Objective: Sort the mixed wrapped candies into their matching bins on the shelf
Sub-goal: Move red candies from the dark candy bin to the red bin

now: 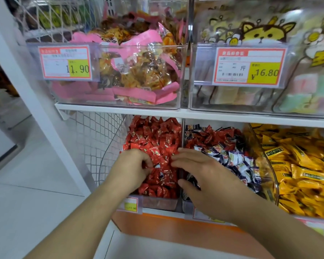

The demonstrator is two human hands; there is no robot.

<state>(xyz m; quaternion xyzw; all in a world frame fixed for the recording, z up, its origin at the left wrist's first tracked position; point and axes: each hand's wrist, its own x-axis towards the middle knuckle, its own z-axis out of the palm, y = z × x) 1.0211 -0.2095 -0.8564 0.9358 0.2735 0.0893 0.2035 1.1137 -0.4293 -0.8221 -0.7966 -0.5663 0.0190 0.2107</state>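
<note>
Both your hands are down in the lower shelf's left bin, which is packed with red wrapped candies. Your left hand has its fingers curled into the pile and pinches a candy with a white and dark patch on its wrapper among the red ones. Your right hand lies flat with straight fingers, fingertips on the red candies and palm across the clear divider between this bin and the next, gripping nothing. That middle bin holds dark blue and white candies with red ones mixed in toward the shelf's back. At the shelf's right end, a curved clear bin holds yellow candies. Above the white shelf board, a clear bin of pink-edged snack packs carries a price tag reading 11.90, and beside it a bin of cartoon-printed bags is tagged 16.80. White wire mesh closes the shelf's left end, just beside your left wrist.
</note>
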